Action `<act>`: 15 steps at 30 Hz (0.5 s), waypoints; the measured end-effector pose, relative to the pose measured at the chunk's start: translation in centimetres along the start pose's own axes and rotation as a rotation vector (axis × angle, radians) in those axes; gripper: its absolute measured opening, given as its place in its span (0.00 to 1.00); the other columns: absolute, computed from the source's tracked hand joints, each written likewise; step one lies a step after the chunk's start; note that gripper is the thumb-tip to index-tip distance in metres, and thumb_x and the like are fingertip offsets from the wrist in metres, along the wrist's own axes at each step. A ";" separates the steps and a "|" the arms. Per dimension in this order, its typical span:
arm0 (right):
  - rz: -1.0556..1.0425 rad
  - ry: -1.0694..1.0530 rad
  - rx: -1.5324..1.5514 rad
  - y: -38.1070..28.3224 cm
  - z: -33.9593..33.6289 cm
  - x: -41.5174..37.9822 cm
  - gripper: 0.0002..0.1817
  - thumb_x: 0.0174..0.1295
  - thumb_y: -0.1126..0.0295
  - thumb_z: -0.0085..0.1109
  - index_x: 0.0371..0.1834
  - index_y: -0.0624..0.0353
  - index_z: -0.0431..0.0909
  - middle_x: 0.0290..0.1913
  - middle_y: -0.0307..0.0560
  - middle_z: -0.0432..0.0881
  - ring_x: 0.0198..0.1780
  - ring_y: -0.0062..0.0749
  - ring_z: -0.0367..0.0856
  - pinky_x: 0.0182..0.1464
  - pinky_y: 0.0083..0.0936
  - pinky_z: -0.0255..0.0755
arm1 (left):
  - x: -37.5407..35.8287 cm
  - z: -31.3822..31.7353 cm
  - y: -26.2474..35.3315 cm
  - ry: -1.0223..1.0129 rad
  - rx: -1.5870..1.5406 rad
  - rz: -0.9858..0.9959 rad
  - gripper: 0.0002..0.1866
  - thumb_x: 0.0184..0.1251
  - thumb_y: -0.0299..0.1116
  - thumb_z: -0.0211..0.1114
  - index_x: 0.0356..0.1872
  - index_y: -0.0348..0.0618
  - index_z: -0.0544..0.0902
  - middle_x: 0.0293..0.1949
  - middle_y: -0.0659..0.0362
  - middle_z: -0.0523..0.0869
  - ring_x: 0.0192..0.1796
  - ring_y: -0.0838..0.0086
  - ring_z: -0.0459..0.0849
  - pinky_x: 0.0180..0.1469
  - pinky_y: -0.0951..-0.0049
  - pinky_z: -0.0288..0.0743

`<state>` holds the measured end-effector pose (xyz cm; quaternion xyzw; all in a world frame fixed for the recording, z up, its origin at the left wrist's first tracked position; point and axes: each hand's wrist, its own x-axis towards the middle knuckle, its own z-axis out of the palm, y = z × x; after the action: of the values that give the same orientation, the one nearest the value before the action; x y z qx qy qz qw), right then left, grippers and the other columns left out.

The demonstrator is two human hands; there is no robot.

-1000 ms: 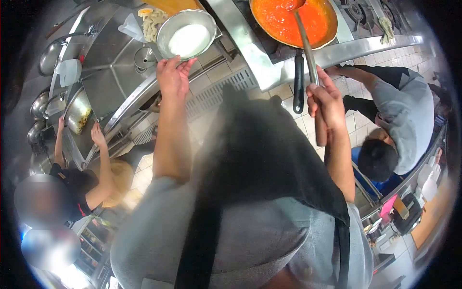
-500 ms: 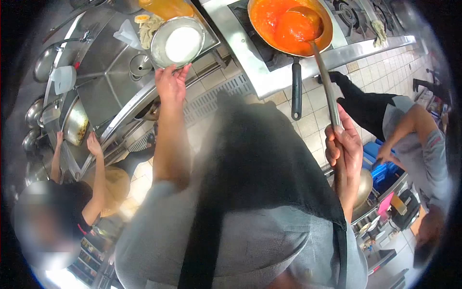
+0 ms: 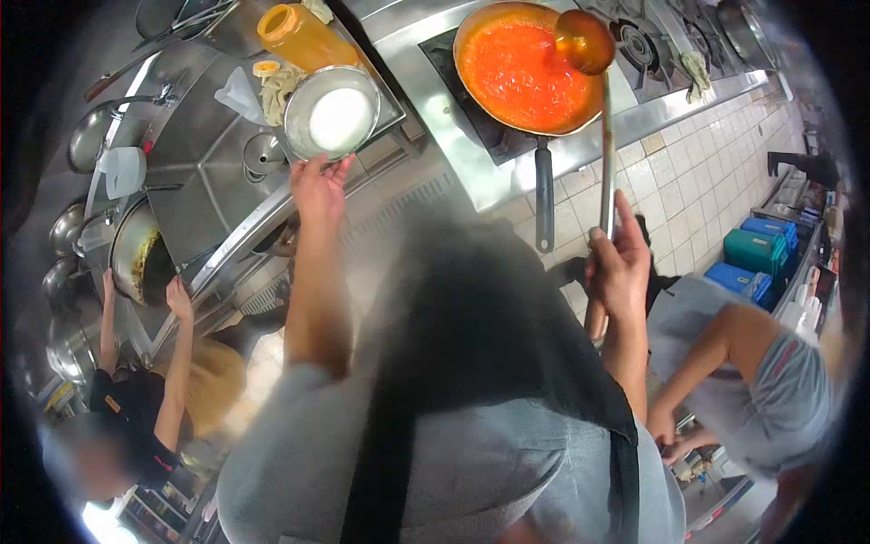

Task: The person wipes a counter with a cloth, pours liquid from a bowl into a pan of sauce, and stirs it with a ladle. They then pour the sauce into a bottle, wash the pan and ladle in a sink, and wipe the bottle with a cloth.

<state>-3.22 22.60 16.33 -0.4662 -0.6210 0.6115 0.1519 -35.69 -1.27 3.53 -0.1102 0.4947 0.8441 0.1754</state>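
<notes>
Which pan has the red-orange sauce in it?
The black-handled pan on the stove, with the ladle from the right hand over it. It alone shows that sauce; the pan at another person's hands has brown stains inside.

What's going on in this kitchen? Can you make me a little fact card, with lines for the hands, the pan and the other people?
Left hand: holds the near edge of a metal bowl
In the bowl: something white
Right hand: grips the long handle of a ladle
Ladle's scoop: by the pan's right side
Pan: on the stove, black handle toward the person
In the pan: red-orange sauce
Beside the bowl: an open yellow-orange jar
Other people: one on the left with both hands at a wok; another on the right
</notes>
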 end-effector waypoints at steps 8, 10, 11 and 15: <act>0.227 -0.240 0.588 0.4 0.3 0.7 0.33 0.65 0.76 0.53 0.73 0.63 0.55 0.27 0.45 0.77 0.16 0.20 0.71 0.13 0.17 0.67 | 0.1 -0.3 -0.3 -0.034 -0.027 -0.002 0.13 0.62 0.19 0.60 0.44 0.36 0.65 0.46 0.45 0.78 0.43 0.52 0.84 0.42 0.63 0.86; 0.265 -0.253 0.682 0.1 0.1 -0.1 0.31 0.66 0.76 0.51 0.73 0.63 0.55 0.28 0.46 0.77 0.15 0.20 0.71 0.14 0.17 0.67 | 0.0 -0.3 -0.2 -0.031 -0.027 -0.006 0.14 0.62 0.19 0.60 0.44 0.36 0.65 0.46 0.45 0.78 0.43 0.52 0.84 0.43 0.63 0.86; 0.225 -0.272 0.695 0.3 0.0 -0.3 0.31 0.65 0.76 0.52 0.73 0.63 0.56 0.28 0.47 0.76 0.15 0.20 0.70 0.13 0.16 0.66 | 0.0 -0.3 -0.3 -0.027 -0.026 -0.012 0.14 0.62 0.19 0.60 0.45 0.36 0.65 0.46 0.45 0.78 0.43 0.51 0.84 0.43 0.63 0.86; 0.131 -0.223 0.662 -0.2 -0.6 -1.4 0.31 0.65 0.76 0.53 0.72 0.64 0.58 0.28 0.48 0.77 0.13 0.20 0.68 0.13 0.16 0.65 | 0.2 -0.4 -0.4 -0.052 -0.026 0.006 0.14 0.62 0.19 0.60 0.45 0.36 0.65 0.46 0.45 0.78 0.43 0.51 0.84 0.43 0.63 0.86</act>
<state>-2.14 21.93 17.15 -0.3612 -0.3708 0.8351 0.1864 -35.70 -1.43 2.99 -0.0889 0.4791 0.8536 0.1843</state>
